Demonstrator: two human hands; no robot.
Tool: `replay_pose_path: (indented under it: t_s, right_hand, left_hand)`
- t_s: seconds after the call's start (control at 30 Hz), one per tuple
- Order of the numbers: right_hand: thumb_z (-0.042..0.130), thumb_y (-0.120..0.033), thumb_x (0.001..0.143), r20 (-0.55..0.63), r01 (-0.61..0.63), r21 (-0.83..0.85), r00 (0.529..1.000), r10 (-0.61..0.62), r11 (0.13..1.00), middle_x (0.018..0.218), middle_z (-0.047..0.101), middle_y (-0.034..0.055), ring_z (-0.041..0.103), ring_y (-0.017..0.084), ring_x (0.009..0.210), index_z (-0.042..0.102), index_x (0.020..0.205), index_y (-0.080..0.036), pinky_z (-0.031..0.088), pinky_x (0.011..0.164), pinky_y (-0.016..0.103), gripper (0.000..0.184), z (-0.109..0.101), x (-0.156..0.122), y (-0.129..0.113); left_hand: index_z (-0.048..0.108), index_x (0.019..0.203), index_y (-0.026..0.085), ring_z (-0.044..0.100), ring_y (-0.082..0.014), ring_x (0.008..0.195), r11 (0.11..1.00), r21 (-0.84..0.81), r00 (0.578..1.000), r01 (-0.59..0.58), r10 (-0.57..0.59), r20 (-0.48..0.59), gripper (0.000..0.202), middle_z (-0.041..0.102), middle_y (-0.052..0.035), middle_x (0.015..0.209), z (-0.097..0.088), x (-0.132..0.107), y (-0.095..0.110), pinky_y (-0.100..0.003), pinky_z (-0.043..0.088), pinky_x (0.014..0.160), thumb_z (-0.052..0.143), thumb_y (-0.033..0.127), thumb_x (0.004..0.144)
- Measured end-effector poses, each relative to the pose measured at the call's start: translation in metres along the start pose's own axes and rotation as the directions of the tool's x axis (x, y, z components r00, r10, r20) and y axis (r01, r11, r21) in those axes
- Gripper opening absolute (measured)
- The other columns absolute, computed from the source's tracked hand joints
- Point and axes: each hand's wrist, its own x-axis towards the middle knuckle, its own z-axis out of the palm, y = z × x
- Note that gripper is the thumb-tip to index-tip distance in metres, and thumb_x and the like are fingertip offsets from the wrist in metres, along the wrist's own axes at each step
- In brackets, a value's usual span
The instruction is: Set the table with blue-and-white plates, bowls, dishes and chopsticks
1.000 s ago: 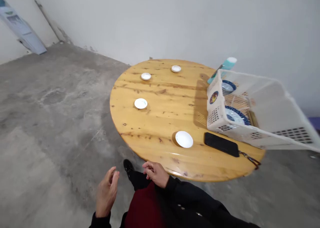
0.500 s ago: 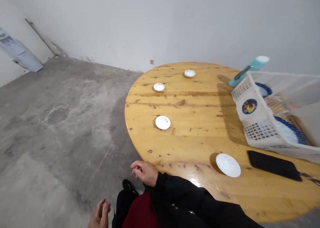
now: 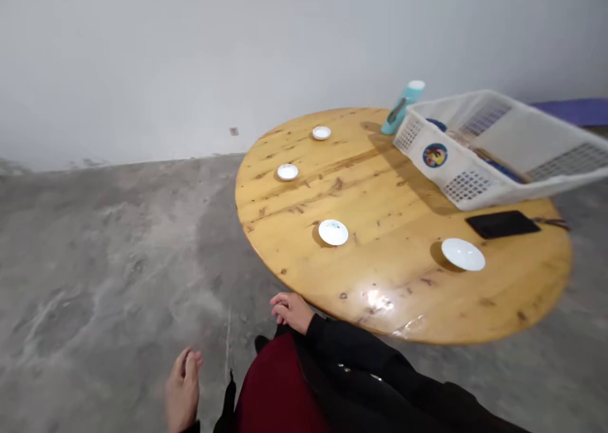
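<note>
The left hand (image 3: 182, 387) hangs over the floor (image 3: 118, 281), half open, fingers loosely bent. The right hand (image 3: 292, 311) is just beside the table (image 3: 394, 199)'s near edge, half open, fingers loosely curled leftward. Four dishes (image 3: 287, 172) sit on the table, three toward its left, one right; round, without a long axis, they face up. Then come one bottle (image 3: 403, 108), one basket (image 3: 468, 186), one phone (image 3: 502, 224).

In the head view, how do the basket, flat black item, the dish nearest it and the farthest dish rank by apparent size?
Largest to smallest:
Basket
Flat black item
Dish nearest it
Farthest dish
Distance leaves the dishes' true sizes unsure.
</note>
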Motion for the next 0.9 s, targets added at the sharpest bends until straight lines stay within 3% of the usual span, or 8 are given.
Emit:
replay_pose_path:
  t_s: [0.07,0.17,0.27,0.37,0.5,0.67,0.77,0.9]
  right_hand:
    - [0.05,-0.014,0.079,-0.091,0.0,0.078,0.996,0.007,0.997,0.074,0.068,-0.0006,0.061,0.009,0.053,0.062,0.092,-0.016,0.044,0.052,0.019,0.018,0.01,0.014,-0.008]
    - [0.051,-0.017,0.078,-0.214,0.003,0.181,0.976,0.036,0.983,0.073,0.068,-0.0008,0.061,0.009,0.053,0.062,0.093,-0.016,0.045,0.051,0.019,0.019,0.016,0.032,-0.019]
    - [0.052,-0.019,0.076,-0.307,0.01,0.27,0.949,0.076,0.963,0.074,0.068,-0.0005,0.062,0.01,0.053,0.063,0.093,-0.016,0.045,0.05,0.019,0.02,0.014,0.052,-0.028]
    - [0.053,-0.019,0.074,-0.377,0.002,0.362,0.915,0.145,0.932,0.072,0.069,0.0,0.061,0.01,0.052,0.063,0.09,-0.016,0.046,0.049,0.02,0.019,0.006,0.079,-0.039]
    - [0.053,-0.02,0.075,-0.463,0.026,0.476,0.857,0.225,0.879,0.071,0.068,0.0008,0.061,0.01,0.051,0.063,0.087,-0.015,0.047,0.05,0.021,0.016,-0.005,0.125,-0.06]
    - [0.051,-0.023,0.079,-0.488,0.081,0.535,0.842,0.229,0.841,0.071,0.069,0.0021,0.063,0.013,0.055,0.063,0.088,-0.016,0.051,0.053,0.024,0.017,-0.019,0.183,-0.099]
    - [0.05,-0.03,0.082,-0.521,0.138,0.52,0.833,0.185,0.843,0.071,0.069,0.0036,0.064,0.015,0.059,0.064,0.087,-0.018,0.054,0.059,0.027,0.02,-0.033,0.21,-0.12]
    - [0.053,-0.04,0.079,-0.601,0.219,0.475,0.788,0.132,0.852,0.072,0.069,0.0049,0.065,0.018,0.061,0.064,0.086,-0.019,0.055,0.061,0.03,0.025,-0.053,0.23,-0.136]
  left_hand:
    - [0.067,0.102,0.016,0.076,-0.0314,0.092,0.997,-0.073,0.986,-0.022,0.034,0.162,0.058,0.079,-0.0143,0.092,0.012,0.046,0.027,-0.041,0.061,0.083,0.057,0.063,0.069]
    - [0.067,0.106,0.015,0.076,-0.0301,0.094,0.986,-0.112,0.917,-0.121,0.154,0.368,0.061,0.078,-0.0154,0.096,0.043,0.097,0.077,-0.042,0.059,0.089,0.058,0.064,0.071]
    - [0.067,0.108,0.014,0.076,-0.0282,0.09,0.967,-0.121,0.821,-0.226,0.256,0.51,0.061,0.077,-0.0162,0.097,0.08,0.129,0.124,-0.042,0.059,0.087,0.056,0.064,0.075]
    - [0.066,0.108,0.015,0.076,-0.0265,0.088,0.952,-0.101,0.737,-0.287,0.287,0.612,0.058,0.077,-0.0155,0.098,0.105,0.154,0.157,-0.04,0.059,0.086,0.055,0.063,0.077]
    - [0.067,0.107,0.014,0.076,-0.0268,0.087,0.963,-0.029,0.696,-0.267,0.213,0.685,0.059,0.077,-0.0144,0.095,0.109,0.19,0.183,-0.04,0.059,0.085,0.058,0.063,0.075]
    - [0.068,0.103,0.012,0.076,-0.0273,0.086,0.977,0.056,0.725,-0.204,0.112,0.679,0.066,0.077,-0.0154,0.092,0.11,0.245,0.216,-0.039,0.059,0.083,0.062,0.068,0.069]
    - [0.069,0.101,0.012,0.076,-0.0277,0.086,0.966,0.053,0.7,-0.254,0.146,0.699,0.066,0.077,-0.016,0.092,0.133,0.279,0.252,-0.04,0.059,0.082,0.062,0.069,0.069]
    - [0.07,0.097,0.013,0.075,-0.0263,0.083,0.916,-0.026,0.588,-0.4,0.278,0.76,0.06,0.077,-0.0141,0.089,0.189,0.328,0.334,-0.037,0.059,0.078,0.063,0.067,0.07]
